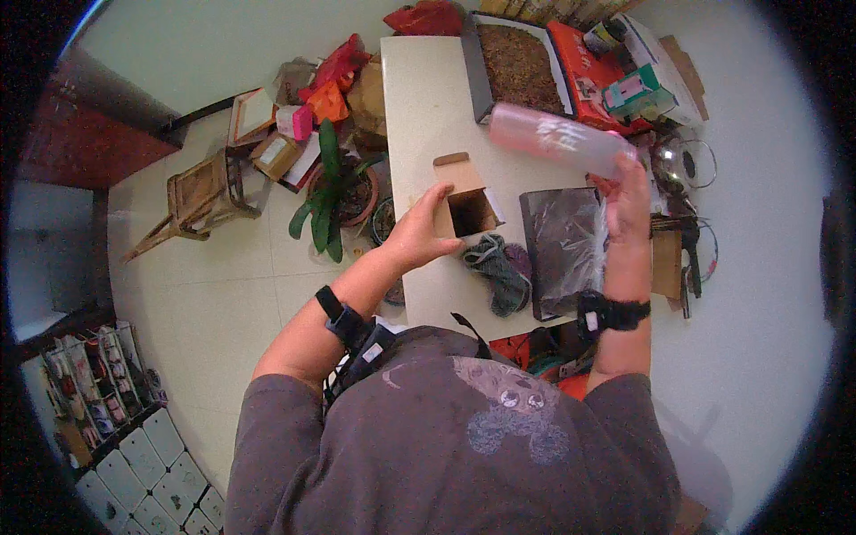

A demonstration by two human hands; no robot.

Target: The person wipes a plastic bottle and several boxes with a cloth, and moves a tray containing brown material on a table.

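Note:
My left hand (422, 231) grips an open cardboard box (444, 219) by its side, thumb and fingers around the near left edges. The box's flap (461, 170) is folded back, and its inside looks dark. Raised over the right part of the table, my right hand (625, 197) holds a pink translucent bottle (555, 139) by one end. The bottle lies nearly sideways and bears white writing, blurred. Below the box rests a grey knitted item (501, 274) with a purple part. A dark flat tray or box covered in clear plastic film (562, 247) lies under my right forearm.
The white table (424, 100) carries a box of brown granular material (518, 63), a red box (578, 80) and a green-and-white carton (638, 93) at the far right. Left of it stand a potted plant (328, 200) and a wooden stool (204, 194). A metal kettle (672, 164) sits by the right wall.

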